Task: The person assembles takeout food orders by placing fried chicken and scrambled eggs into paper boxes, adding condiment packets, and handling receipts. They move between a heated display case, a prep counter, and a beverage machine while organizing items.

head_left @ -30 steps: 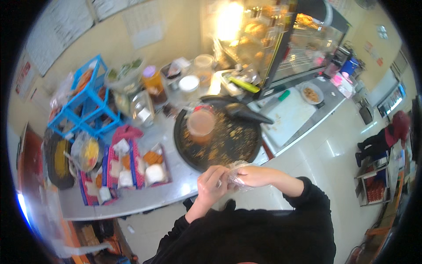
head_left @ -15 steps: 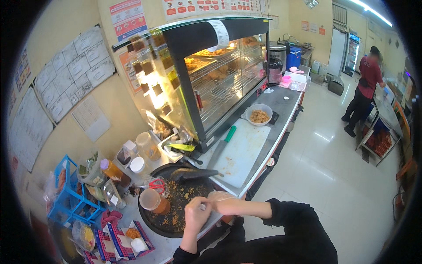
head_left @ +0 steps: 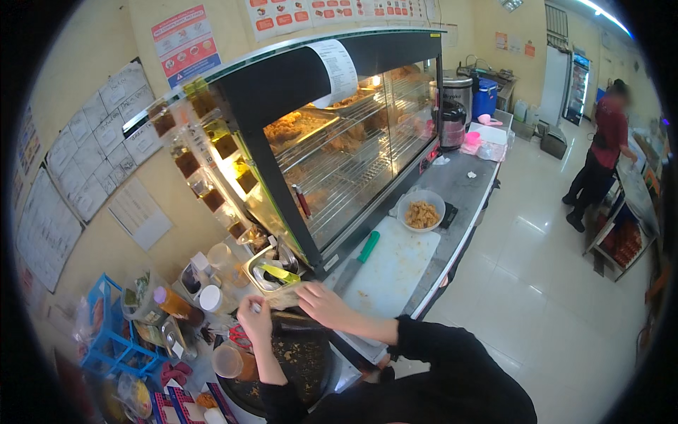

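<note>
My left hand (head_left: 256, 322) is closed above the rim of the round black tray (head_left: 300, 364), fingertips pinched around a small whitish bit I cannot make out. To its right, my right hand (head_left: 323, 305) is closed on the edge of a crumpled, see-through plastic glove (head_left: 284, 299), which hangs between the two hands. Brown crumbs lie on the tray. A tub of orange-brown contents (head_left: 229, 362) stands on its left side, with red-handled scissors (head_left: 240, 338) behind. Under my hands, a long dark object is partly hidden.
A white cutting board (head_left: 399, 265) holds a green-handled knife (head_left: 368, 247). Beyond are a bowl of fried pieces (head_left: 421, 211) and a glass warming cabinet (head_left: 339, 155). A metal utensil container (head_left: 272, 267), jars and a blue basket (head_left: 106, 332) stand leftward. Another person (head_left: 600, 148) works at right.
Both hands have moved away from me and leftward, over the far part of the tray. The plastic that covered my right hand now hangs off its fingers. The view has shifted too.
</note>
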Available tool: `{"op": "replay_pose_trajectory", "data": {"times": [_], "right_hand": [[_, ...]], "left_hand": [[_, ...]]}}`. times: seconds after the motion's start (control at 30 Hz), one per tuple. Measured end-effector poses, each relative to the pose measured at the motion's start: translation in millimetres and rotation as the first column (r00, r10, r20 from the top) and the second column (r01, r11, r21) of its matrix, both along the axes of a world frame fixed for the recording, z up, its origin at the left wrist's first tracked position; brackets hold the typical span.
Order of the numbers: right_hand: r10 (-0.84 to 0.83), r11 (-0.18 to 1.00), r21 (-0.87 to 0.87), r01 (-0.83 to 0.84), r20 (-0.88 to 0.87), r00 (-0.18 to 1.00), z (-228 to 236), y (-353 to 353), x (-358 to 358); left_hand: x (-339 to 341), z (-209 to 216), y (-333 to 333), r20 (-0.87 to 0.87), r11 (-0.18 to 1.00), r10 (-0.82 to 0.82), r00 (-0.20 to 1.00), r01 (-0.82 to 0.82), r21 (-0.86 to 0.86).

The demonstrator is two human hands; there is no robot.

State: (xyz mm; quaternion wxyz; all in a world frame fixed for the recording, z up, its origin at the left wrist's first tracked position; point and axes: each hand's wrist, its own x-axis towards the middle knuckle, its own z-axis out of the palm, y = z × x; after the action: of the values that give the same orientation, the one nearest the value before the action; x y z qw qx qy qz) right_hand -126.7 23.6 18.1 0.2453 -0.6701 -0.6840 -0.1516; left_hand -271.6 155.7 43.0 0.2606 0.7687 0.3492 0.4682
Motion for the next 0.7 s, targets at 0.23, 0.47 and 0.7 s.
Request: {"op": "replay_pose_trajectory", "data": {"times": [0.23,0.47,0.7], "right_hand": [[0.113,0.992,0.075,-0.099,-0.222,0.968,3,-7,15],[0.127,0.973,-0.098,-0.211,-0.538,0.833,-24,-94,131],[0.082,0.989,0.004,-0.146,-0.842,0.533,0,-158,194]], "left_hand": [[42,-61,93,0.013,0.891,0.331,0.944,-0.317,0.324],[74,-40,71,-0.515,0.964,0.248,0.820,-0.263,0.046],[119,-5,-57,-0.248,0.925,0.337,0.908,-0.368,-0.093]]}}
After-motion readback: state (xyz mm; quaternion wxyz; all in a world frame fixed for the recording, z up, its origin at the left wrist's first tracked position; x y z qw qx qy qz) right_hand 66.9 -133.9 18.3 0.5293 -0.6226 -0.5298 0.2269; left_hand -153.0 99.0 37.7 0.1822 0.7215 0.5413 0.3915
